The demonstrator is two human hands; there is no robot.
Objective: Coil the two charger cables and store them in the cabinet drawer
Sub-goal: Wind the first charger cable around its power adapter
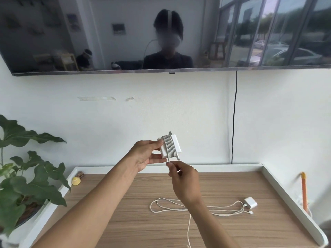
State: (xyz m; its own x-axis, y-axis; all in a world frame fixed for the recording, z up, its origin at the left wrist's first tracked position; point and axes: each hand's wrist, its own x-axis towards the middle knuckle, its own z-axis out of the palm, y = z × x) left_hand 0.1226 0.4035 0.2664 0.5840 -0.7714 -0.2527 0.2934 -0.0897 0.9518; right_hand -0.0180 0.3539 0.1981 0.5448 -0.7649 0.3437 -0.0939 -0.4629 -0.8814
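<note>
My left hand (146, 153) holds a white charger block (176, 144) up above the cabinet top, with its grey cable (168, 146) wound around it in several turns. My right hand (183, 181), just below, pinches the loose end of that cable between thumb and fingers. A second white charger (250, 202) lies on the wooden cabinet top (125, 203) at the right, and its thin white cable (172, 204) sprawls in loose loops across the middle, one strand trailing toward the front edge. No drawer is in view.
A white raised rim (290, 192) borders the cabinet top at the back and sides. A leafy potted plant (23, 178) stands at the left, a small yellow object (76, 181) in the back left corner. An orange stick (304, 190) leans at the right. A wall-mounted screen (161, 33) hangs above.
</note>
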